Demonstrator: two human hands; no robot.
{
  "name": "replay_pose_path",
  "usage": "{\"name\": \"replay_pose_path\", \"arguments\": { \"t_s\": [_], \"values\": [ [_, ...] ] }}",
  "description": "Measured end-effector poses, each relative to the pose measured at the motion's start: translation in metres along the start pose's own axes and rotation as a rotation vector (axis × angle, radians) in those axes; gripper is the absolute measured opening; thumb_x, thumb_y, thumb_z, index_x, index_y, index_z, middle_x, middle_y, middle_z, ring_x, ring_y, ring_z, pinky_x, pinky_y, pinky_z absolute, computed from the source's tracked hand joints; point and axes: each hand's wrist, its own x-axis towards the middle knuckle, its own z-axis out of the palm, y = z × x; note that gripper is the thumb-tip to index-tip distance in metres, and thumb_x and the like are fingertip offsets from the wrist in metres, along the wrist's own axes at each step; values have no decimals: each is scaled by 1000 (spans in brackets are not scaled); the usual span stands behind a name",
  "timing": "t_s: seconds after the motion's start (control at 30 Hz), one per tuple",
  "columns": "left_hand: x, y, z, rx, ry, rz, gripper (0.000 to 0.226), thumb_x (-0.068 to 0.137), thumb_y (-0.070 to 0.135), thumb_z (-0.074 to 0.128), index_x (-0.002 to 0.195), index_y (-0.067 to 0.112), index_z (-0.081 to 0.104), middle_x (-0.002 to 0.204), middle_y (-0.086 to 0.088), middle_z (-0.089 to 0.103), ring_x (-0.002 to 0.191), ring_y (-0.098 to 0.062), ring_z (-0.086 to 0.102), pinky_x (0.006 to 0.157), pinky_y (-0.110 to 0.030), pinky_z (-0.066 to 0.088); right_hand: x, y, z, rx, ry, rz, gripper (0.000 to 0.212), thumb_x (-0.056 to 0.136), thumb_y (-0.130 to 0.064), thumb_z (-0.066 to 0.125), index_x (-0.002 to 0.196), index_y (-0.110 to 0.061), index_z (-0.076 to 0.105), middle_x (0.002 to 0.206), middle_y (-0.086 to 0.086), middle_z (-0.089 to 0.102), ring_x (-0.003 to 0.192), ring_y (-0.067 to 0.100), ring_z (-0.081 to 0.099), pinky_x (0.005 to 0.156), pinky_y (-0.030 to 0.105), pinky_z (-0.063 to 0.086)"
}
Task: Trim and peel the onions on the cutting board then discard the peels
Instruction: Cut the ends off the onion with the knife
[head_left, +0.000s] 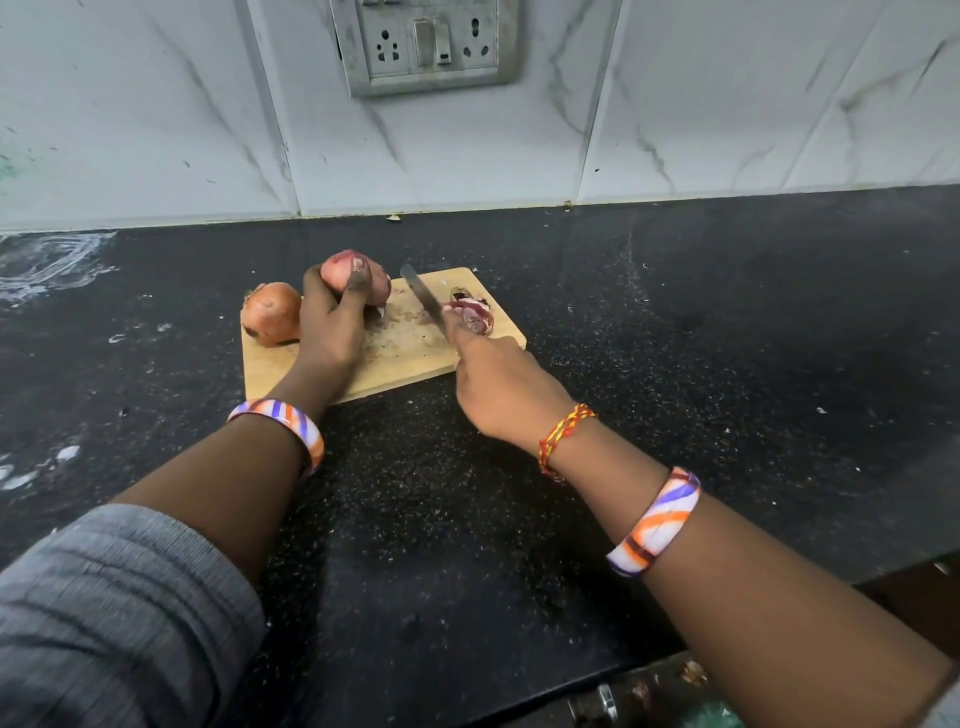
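Unpeeled brown onion (271, 313) sitting at left edge of cutting board (400, 364), touching left hand. Left hand (332, 317) gripping pink onion (353, 278) from near side, thumb lying across it, holding it above board. Right hand (498, 389) clasping knife (426, 300), blade pointing far-left over board. Peel scraps (472, 314) lying at board's right end, beside blade. Board resting on black table (675, 338).

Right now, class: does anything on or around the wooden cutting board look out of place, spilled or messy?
Mostly small mess. The brown unpeeled onion overhangs the left edge of the wooden cutting board. Purple onion peels lie heaped at the board's right end, not yet discarded. Pale specks and smears dot the black stone counter, with a whitish smear at far left.
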Motion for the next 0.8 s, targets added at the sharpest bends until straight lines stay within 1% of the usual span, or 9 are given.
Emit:
{"name": "replay_pose_path", "arguments": {
  "t_s": [0.07, 0.2, 0.33, 0.4, 0.5, 0.57, 0.63, 0.7, 0.8],
  "values": [
    [-1, 0, 0, 1, 3, -4, 48, 93, 40, 45, 124, 5, 37, 114, -14, 54, 96, -21, 54, 81, -36, 49, 0, -7, 6, -12, -22, -37, 64, 93, -7, 37, 149, -22, 11, 87, 12, 59, 74, 27, 56, 62, 36, 44],
    [-2, 2, 0, -7, 32, -2, 46, 95, 38, 43, 125, 4, 37, 112, -13, 53, 92, -22, 54, 68, -28, 50, 3, -6, 12, -65, -49, -9, 62, 93, -8, 38, 149, -22, 14, 108, 16, 60, 92, 33, 60, 67, 36, 43],
    [-2, 4, 2, -21, 28, -17, 44, 96, 35, 41, 126, 4, 35, 113, -14, 50, 80, -15, 54, 65, -29, 53, 5, 0, 1, -48, -27, 43, 63, 93, -7, 37, 149, -23, 12, 116, 17, 57, 96, 33, 59, 75, 38, 47],
    [-3, 5, 3, -29, 18, -29, 43, 96, 35, 40, 126, 3, 34, 111, -13, 49, 76, -14, 54, 66, -31, 55, 4, 0, -1, -42, 3, 20, 64, 93, -8, 37, 149, -25, 10, 112, 16, 58, 89, 32, 59, 74, 39, 48],
    [-3, 6, 4, -52, 13, -44, 43, 97, 34, 39, 126, 4, 34, 98, -7, 51, 69, -13, 54, 59, -26, 55, 1, -1, 4, -75, -28, -15, 64, 93, -8, 37, 149, -23, 10, 98, 14, 59, 81, 29, 58, 68, 37, 46],
    [-3, 7, 4, -46, 14, -49, 44, 97, 35, 39, 126, 3, 34, 89, -3, 51, 64, -13, 54, 54, -24, 54, 1, -2, 7, -80, -72, 3, 63, 93, -9, 37, 149, -23, 12, 107, 16, 59, 91, 32, 59, 72, 38, 46],
    [-4, 8, 4, -42, 15, -51, 43, 97, 35, 39, 126, 4, 34, 86, -3, 52, 62, -14, 54, 52, -24, 54, 4, -3, 5, -41, -66, 3, 63, 93, -8, 37, 149, -24, 13, 105, 15, 59, 84, 29, 59, 72, 39, 47],
    [-5, 8, 4, -41, 12, -49, 38, 97, 35, 39, 122, 7, 35, 86, -4, 51, 62, -15, 53, 51, -23, 53, 7, -2, -1, -15, 0, -28, 62, 93, -8, 36, 148, -25, 13, 93, 10, 58, 68, 23, 52, 65, 38, 47],
    [-7, 10, 4, -27, 10, -44, 33, 97, 34, 38, 119, 10, 35, 86, -2, 51, 63, -15, 54, 53, -23, 53, 11, 6, -14, -5, 141, -25, 59, 96, -15, 37, 147, -28, 11, 76, 0, 49, 67, 24, 50, 66, 42, 51]
  ]
}}
